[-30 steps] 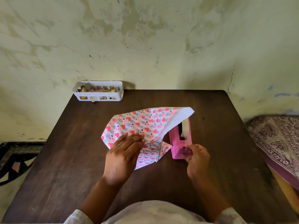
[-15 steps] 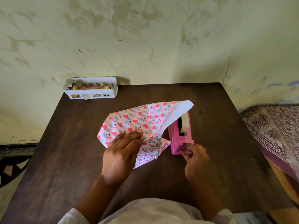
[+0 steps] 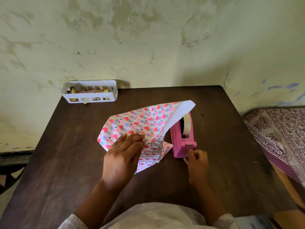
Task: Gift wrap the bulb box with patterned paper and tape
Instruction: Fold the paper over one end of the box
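Hands as before: left hand (image 3: 123,153) flat on paper (image 3: 140,123), right hand (image 3: 197,158) lower beside dispenser (image 3: 182,139).

1. You cannot see the bulb box: the patterned paper (image 3: 140,124) covers it completely.
2. Your left hand (image 3: 123,156) hides the paper's near left part.
3. A raised white flap of the paper hides the far end of the tape dispenser (image 3: 182,138).
4. Your right hand (image 3: 197,160) curls at the dispenser's near end; whether its fingertips pinch tape is too small to tell.
5. The contents of the white basket (image 3: 90,91) are too small to identify.
6. The patterned cloth (image 3: 280,134) runs off the right edge.
7. The surface (image 3: 66,162) is cut off at the bottom.
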Demonstrator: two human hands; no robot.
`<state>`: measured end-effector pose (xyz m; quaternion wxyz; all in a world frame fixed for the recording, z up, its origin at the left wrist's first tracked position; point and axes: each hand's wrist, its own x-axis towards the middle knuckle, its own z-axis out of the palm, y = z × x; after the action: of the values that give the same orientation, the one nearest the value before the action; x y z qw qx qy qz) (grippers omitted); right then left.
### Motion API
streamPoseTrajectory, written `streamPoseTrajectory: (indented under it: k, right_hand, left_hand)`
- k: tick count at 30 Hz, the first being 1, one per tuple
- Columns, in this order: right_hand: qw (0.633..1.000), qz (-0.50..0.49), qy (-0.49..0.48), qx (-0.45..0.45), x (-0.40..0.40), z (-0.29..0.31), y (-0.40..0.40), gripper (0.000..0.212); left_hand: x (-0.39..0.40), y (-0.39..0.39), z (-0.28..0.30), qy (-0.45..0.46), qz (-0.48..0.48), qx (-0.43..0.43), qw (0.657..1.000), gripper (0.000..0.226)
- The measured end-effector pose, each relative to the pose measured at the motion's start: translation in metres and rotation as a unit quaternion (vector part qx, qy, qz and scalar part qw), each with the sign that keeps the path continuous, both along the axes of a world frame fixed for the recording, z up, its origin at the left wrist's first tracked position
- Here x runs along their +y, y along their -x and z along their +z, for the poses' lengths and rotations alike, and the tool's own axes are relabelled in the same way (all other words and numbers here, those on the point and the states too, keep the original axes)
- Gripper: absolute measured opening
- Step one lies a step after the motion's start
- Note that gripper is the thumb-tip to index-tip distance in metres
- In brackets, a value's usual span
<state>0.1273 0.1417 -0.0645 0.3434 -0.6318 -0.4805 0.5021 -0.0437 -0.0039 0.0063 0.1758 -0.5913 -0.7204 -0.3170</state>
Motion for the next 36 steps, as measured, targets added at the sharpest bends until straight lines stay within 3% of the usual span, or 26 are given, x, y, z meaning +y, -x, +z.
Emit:
streamPoseTrajectory:
  k: [3, 7, 12, 14, 15, 16, 18, 20, 26, 28, 31, 36]
  right_hand:
    - [0.981, 0.059, -0.105, -0.151, 0.003, 0.005, -0.004, 0.023]
    - [0.914, 0.124, -0.201, -0.330, 0.010, 0.011, -0.009, 0.016]
    - [0.783, 0.205, -0.179, -0.559, 0.013, 0.038, -0.014, 0.020]
    - [0.765, 0.224, -0.119, -0.592, 0.014, 0.042, -0.034, 0.022]
    - [0.778, 0.225, -0.092, -0.579, 0.014, 0.043, -0.045, 0.022]
    - [0.813, 0.213, -0.087, -0.534, 0.013, 0.045, -0.054, 0.019]
    - [0.899, 0.187, -0.100, -0.383, 0.008, 0.054, -0.060, 0.014]
    - [0.939, 0.209, -0.135, -0.237, -0.003, 0.073, -0.050, 0.017]
    - [0.930, 0.303, -0.199, 0.053, -0.048, 0.133, -0.004, 0.016]
    - [0.917, 0.337, -0.197, 0.082, -0.060, 0.141, 0.005, 0.018]
    - [0.902, 0.392, -0.152, 0.095, -0.066, 0.143, 0.016, 0.058]
    - [0.921, 0.324, -0.113, 0.186, -0.073, 0.133, 0.032, 0.072]
  left_hand:
    - [0.000, 0.000, 0.001, -0.003, -0.002, -0.001, 1.000, 0.021]
    - [0.000, -0.001, 0.001, -0.007, -0.003, -0.004, 1.000, 0.023]
    - [0.000, -0.003, 0.003, -0.013, 0.000, -0.001, 1.000, 0.028]
    - [0.001, -0.002, 0.005, -0.013, -0.001, -0.002, 1.000, 0.028]
    - [0.001, -0.002, 0.005, -0.014, -0.003, -0.002, 1.000, 0.028]
    - [0.000, -0.003, 0.005, -0.014, -0.004, -0.003, 1.000, 0.028]
    - [-0.001, -0.003, 0.005, -0.009, -0.001, -0.010, 1.000, 0.028]
    - [-0.002, -0.004, 0.006, -0.001, 0.007, -0.026, 1.000, 0.028]
    - [-0.002, -0.003, 0.009, 0.000, -0.011, -0.045, 0.999, 0.022]
    - [-0.003, -0.004, 0.008, -0.004, -0.010, -0.050, 0.999, 0.024]
    - [-0.004, -0.005, 0.011, -0.008, -0.003, -0.094, 0.996, 0.029]
    - [-0.001, -0.008, 0.015, -0.017, 0.010, -0.144, 0.989, 0.041]
